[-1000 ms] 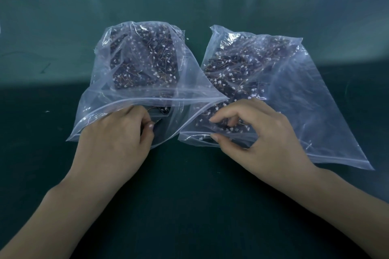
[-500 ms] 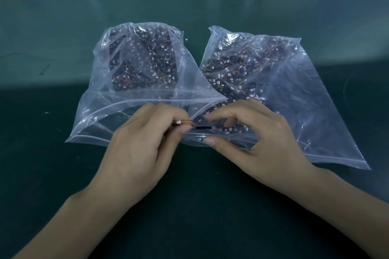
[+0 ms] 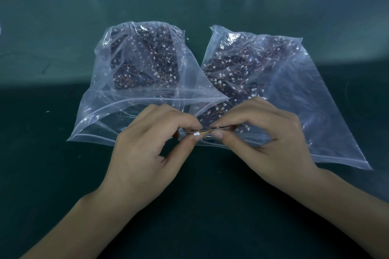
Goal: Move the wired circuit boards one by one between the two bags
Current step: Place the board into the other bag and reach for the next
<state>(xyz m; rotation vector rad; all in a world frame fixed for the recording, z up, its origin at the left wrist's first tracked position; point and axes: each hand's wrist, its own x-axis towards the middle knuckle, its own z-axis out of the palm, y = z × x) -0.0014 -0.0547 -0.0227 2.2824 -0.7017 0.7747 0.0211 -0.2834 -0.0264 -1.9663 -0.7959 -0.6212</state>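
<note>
Left hand [image 3: 151, 153] and right hand [image 3: 271, 143] both pinch one board [image 3: 212, 131] at the right bag [image 3: 315, 111] mouth; its trailing wire may snag the rim, likely dragging others out.

Thin dark wired circuit board [image 3: 219, 128] seen edge-on, mostly hidden by pinching fingertips of left hand [image 3: 151, 153] & right hand [image 3: 267, 145]. Boards in both clear plastic zip bags [image 3: 134, 99] too small/blurred to count. Forearms cut off at bottom edge.
</note>
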